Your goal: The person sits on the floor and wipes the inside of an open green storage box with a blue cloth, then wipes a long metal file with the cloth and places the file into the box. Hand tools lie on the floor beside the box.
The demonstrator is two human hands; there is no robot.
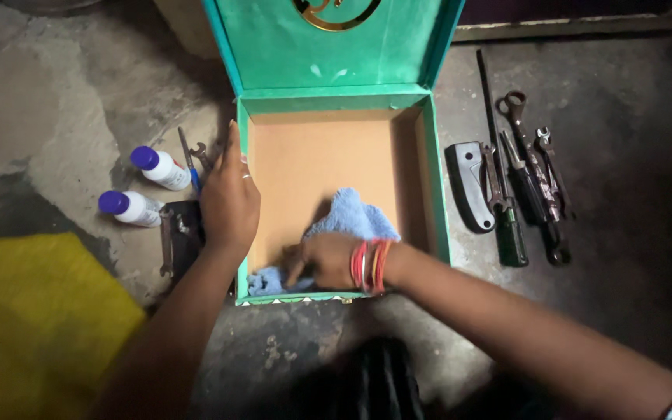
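Both forearms reach into an open green box. Inside it, at the near wall, the right hand presses closed fingers on a blue cloth. Gripping the box's left wall, the left hand curls over the rim. Beyond that wall lie two white bottles; tools lie right of the box.

A teal square box sits open on the concrete floor, its lid standing upright at the far side, its tan cardboard bottom bare. A crumpled light-blue cloth lies inside, bunched in the near corner against the front wall.
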